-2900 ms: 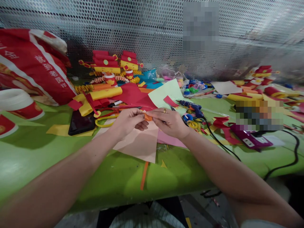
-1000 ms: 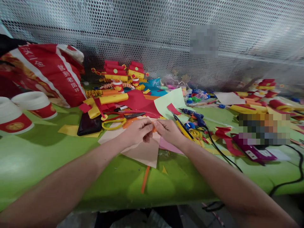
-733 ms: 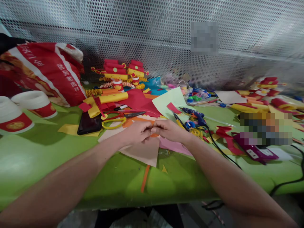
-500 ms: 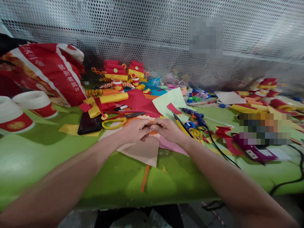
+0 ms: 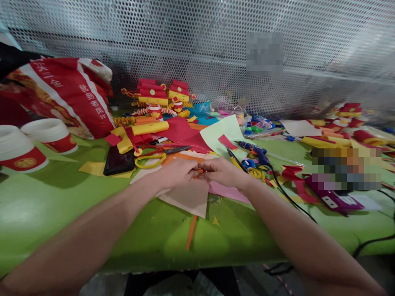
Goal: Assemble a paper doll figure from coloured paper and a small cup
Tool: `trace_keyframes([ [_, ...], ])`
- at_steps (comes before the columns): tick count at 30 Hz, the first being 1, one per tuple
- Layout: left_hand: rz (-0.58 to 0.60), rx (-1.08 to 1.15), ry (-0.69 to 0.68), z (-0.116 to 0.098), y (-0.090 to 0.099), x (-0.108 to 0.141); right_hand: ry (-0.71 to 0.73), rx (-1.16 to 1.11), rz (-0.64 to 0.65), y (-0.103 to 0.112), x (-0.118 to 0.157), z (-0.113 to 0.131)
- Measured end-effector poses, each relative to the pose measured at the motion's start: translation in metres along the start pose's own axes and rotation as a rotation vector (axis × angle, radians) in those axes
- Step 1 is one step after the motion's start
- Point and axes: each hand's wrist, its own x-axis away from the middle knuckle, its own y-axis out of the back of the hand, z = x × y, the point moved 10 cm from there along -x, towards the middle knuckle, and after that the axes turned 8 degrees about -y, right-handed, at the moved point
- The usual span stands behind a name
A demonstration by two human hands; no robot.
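My left hand (image 5: 180,172) and my right hand (image 5: 222,172) meet over the sheets at the middle of the table, fingers bent inward. Between their fingertips shows a small piece of orange paper (image 5: 198,173), mostly covered by the fingers; both hands pinch it. Beneath them lies a beige paper sheet (image 5: 188,199), with a pink sheet (image 5: 226,192) to its right. Scissors with yellow handles (image 5: 151,161) rest just beyond my left hand. Past my right hand are a pale green sheet (image 5: 220,129) and a blue glue gun (image 5: 256,151).
Paper cups (image 5: 51,135) and a red bag (image 5: 70,96) stand at the left, near a dark phone (image 5: 119,159). Red-and-yellow paper figures (image 5: 152,92) line the perforated metal wall. A black cord (image 5: 285,195) crosses the right side. An orange strip (image 5: 191,233) lies near the front edge.
My fingers have shifted slightly apart, and the orange piece between them shows more clearly. The whole view has moved a little, with the table things otherwise in place.
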Motion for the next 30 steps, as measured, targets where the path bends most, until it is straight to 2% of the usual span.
trace_keyframes([
  [3, 0.002, -0.119, 0.003, -0.001, -0.003, 0.000, -0.064, 0.235, -0.110, 0.004, 0.001, 0.000],
  [5, 0.004, -0.170, 0.003, 0.000, -0.004, 0.000, -0.075, 0.314, -0.160, 0.006, 0.002, 0.003],
  [13, -0.102, -0.220, 0.110, 0.010, 0.009, 0.004, -0.095, 0.127, -0.349, 0.025, 0.006, 0.000],
  [16, -0.121, -0.189, 0.078, 0.009, 0.007, 0.003, -0.082, 0.016, -0.330, 0.023, 0.003, -0.005],
  [20, -0.203, -0.115, 0.028, 0.010, 0.008, 0.003, -0.070, -0.180, -0.252, 0.016, -0.001, -0.010],
  [22, -0.246, -0.118, -0.001, 0.009, 0.010, 0.004, -0.066, -0.296, -0.237, 0.016, -0.002, -0.010],
  [25, -0.249, -0.152, -0.048, 0.004, 0.010, 0.004, -0.063, -0.422, -0.212, 0.015, -0.002, -0.011],
  [27, -0.225, -0.168, -0.053, 0.003, 0.009, 0.003, -0.057, -0.432, -0.203, 0.014, -0.002, -0.011],
  [30, -0.202, -0.208, 0.014, 0.004, 0.011, 0.004, -0.054, -0.357, -0.227, 0.014, -0.002, -0.013],
])
